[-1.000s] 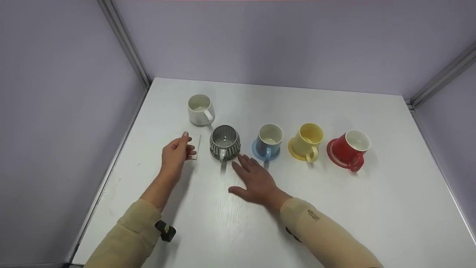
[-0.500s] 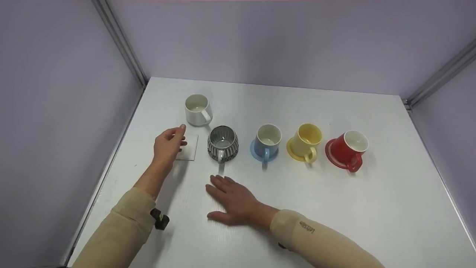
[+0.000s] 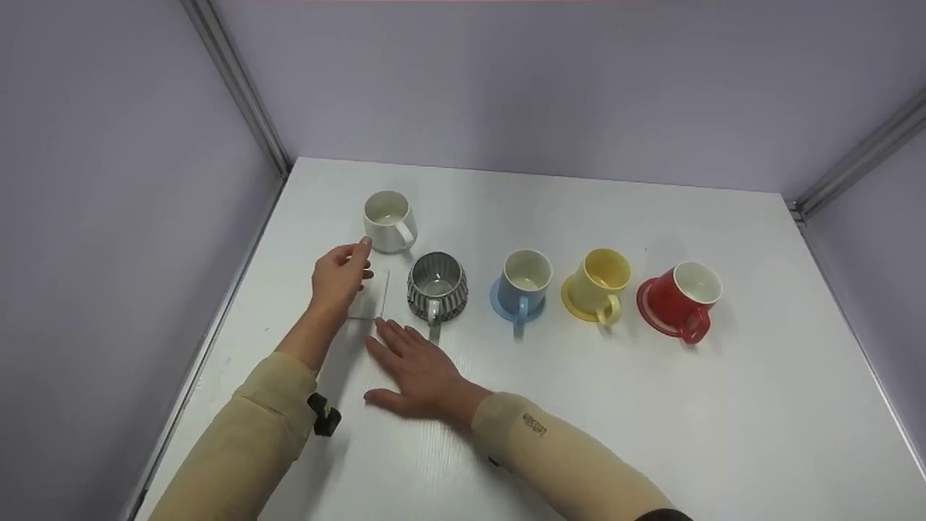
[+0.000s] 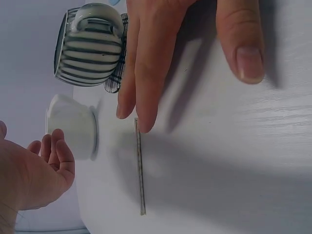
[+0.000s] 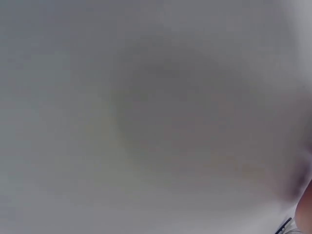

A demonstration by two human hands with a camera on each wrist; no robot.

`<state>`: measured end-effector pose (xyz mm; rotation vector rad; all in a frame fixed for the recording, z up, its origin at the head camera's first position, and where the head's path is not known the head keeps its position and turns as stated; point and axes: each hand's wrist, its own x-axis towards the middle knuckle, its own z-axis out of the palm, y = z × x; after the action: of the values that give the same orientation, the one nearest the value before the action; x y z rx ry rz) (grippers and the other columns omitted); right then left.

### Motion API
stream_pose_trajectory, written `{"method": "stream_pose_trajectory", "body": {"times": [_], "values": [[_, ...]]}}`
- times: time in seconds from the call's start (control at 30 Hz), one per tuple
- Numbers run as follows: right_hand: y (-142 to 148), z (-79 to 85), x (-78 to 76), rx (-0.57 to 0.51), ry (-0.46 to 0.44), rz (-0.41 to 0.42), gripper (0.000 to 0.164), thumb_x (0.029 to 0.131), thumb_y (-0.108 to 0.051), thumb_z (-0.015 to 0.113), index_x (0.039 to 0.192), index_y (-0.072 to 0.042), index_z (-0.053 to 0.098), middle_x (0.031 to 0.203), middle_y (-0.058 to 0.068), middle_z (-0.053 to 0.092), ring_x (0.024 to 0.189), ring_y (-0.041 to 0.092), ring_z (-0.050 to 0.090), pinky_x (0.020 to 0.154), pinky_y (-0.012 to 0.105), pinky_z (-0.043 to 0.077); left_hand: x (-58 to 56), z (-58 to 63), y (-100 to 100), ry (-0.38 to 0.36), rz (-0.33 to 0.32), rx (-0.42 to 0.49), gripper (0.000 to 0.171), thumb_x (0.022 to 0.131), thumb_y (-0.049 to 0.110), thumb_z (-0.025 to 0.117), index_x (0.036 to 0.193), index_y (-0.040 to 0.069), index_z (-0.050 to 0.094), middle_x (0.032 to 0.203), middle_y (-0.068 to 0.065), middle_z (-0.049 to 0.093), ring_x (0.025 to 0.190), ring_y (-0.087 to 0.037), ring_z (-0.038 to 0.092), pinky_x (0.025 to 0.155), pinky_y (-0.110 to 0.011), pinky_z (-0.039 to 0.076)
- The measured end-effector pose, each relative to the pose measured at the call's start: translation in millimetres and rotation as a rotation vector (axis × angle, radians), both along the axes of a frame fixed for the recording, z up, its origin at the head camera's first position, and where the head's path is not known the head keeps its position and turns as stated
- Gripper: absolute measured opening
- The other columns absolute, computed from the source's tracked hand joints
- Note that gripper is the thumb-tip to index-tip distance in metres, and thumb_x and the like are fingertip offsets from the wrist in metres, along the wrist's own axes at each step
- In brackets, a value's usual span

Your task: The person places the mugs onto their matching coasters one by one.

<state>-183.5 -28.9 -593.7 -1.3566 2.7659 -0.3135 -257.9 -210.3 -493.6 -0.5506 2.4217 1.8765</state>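
Note:
In the head view my left hand [image 3: 340, 280] hovers over a thin square coaster [image 3: 371, 300], its fingers loosely bent around nothing. Its thumb tip is close to a white mug [image 3: 385, 234], which stands upright behind the coaster. My right hand [image 3: 419, 373] is spread palm down with straight fingers, its fingertips at the coaster's near right corner. The left wrist view shows those fingers at the end of the coaster's edge [image 4: 140, 170]. Right of the coaster stands a striped grey mug [image 3: 446, 300] on a dark patterned coaster. The right wrist view is mostly blurred.
To the right stand a blue mug [image 3: 517, 297] on a blue coaster [image 3: 499, 307], a yellow mug [image 3: 593, 293] on a yellow coaster [image 3: 573, 304], and a red mug [image 3: 669, 300] on a red coaster [image 3: 653, 318]. Panels enclose the white table [image 3: 615, 434] at the back and sides.
My right hand has slid left from beside the striped mug to the coaster's corner. My left hand has shifted slightly away from me, toward the white mug. The mugs stay in place.

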Motion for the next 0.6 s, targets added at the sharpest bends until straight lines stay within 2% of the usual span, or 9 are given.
{"method": "stream_pose_trajectory", "body": {"times": [0.27,0.6], "values": [[-1.4,-4.4,-11.7,0.020,-0.035,-0.058,0.089,0.104,-0.075,0.036,0.171,-0.020,0.019,0.178,0.008,0.006,0.163,0.023,0.006,0.131,0.036,0.009,-7.7,-6.4,9.9,-0.006,-0.007,0.010,0.059,0.109,0.052,0.053,0.141,0.003,0.063,0.130,-0.021,0.066,0.115,-0.030,0.069,0.093,-0.037,0.055],[-5.5,-11.6,-11.7,0.055,0.049,-0.077,0.090,0.102,-0.080,0.028,0.171,-0.023,0.019,0.178,0.005,0.010,0.163,0.022,0.009,0.130,0.035,0.006,-21.2,-8.6,18.1,-0.019,-0.033,0.007,0.060,0.109,0.050,0.052,0.144,0.003,0.060,0.131,-0.024,0.065,0.110,-0.027,0.069,0.085,-0.031,0.053]]}}
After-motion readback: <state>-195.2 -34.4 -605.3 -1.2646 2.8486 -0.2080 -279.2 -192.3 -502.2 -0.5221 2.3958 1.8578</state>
